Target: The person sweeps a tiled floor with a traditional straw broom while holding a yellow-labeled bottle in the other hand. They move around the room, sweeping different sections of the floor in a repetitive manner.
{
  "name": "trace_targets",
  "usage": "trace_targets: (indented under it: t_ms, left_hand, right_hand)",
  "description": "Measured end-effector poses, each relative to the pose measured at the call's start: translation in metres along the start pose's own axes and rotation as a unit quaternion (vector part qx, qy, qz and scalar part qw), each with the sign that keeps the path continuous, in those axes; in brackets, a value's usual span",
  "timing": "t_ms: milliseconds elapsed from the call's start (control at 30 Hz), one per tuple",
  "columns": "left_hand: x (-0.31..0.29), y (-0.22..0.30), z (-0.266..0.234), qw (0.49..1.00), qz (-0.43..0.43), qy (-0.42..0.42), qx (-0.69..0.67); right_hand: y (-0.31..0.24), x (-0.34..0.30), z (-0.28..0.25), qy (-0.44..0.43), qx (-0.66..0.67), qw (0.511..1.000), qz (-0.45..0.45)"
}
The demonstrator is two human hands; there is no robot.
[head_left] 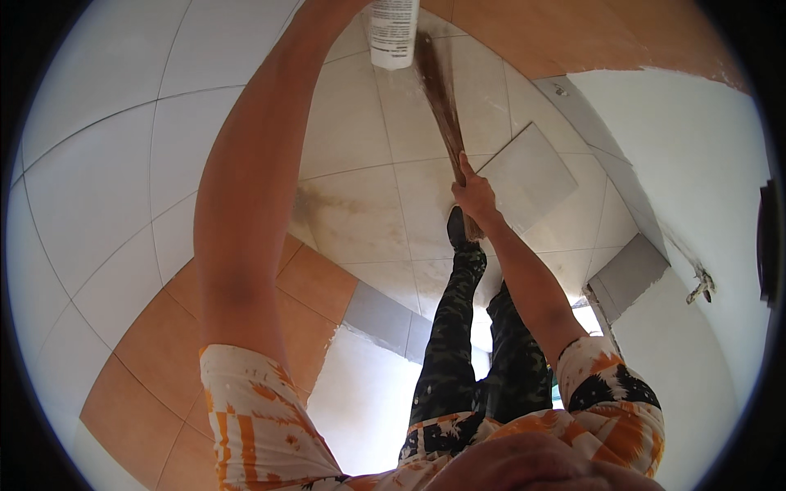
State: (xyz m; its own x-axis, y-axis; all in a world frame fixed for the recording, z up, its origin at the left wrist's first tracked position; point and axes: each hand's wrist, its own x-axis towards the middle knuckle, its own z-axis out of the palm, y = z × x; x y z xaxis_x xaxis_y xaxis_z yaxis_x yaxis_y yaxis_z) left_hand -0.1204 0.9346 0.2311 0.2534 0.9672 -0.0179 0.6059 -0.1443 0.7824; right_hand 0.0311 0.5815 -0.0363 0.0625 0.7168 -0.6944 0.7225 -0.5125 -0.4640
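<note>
Right hand: grip of this hand [475, 196] clamped on the broom [440, 102].
Left hand: beyond the top edge; cannot tell its grip.
Broom: over the floor [352, 221], one end beside the white container [393, 37].
Risk: a wide swing could knock the container.
In the way: skewed grey tile [530, 168] might catch bristles; shoe [455, 225] near the broom's lower end.

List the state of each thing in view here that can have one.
Right hand: closed around the broom.
Brown broom: gripped, its far end blurred.
White bottle: cut off by the upper edge; open or closed unclear.
Square tile: askew to the floor's grid.
Tiled floor: dark-stained in places.
</note>
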Motion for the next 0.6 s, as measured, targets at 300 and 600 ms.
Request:
trace_targets:
  t_ms: [300,600]
  left_hand:
    - [0.03,-0.037,0.022,0.986,-0.095,-0.012,0.134]
    - [0.026,-0.043,0.023,0.975,-0.096,0.094,0.175]
  right_hand:
    - [-0.046,-0.013,-0.037,0.01,0.012,1.0,0.006]
    - [-0.042,0.003,-0.055,0.025,0.03,0.999,-0.02]
